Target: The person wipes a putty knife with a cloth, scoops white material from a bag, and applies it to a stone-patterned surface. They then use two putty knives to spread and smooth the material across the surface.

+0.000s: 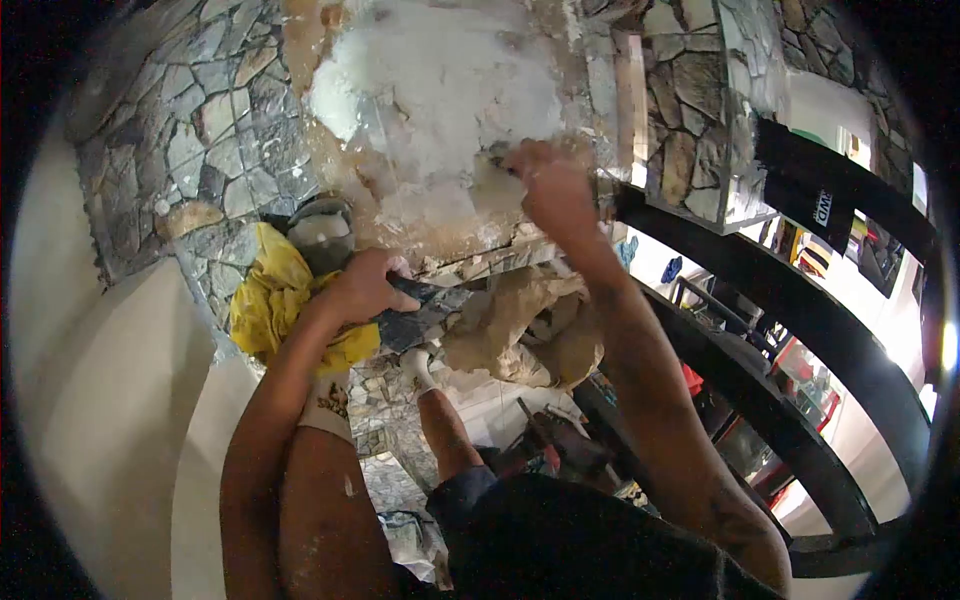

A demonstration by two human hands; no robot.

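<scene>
My right hand is closed and held low over a patch of wet, pale grey plaster. A small dark piece shows at its fingertips, too blurred to name, touching the plaster. By the patch's near edge, my left hand has its thumb and fingers bent around a dark grey flat piece. A crumpled yellow cloth lies beside and under my left wrist. Just behind that hand is a grey bowl with pale material inside.
An opened, crumpled brown paper bag stands below the near edge. Stone-patterned tiles cover the surface at left. Black curved railing bars run along the right, with cluttered things beyond. My legs are below.
</scene>
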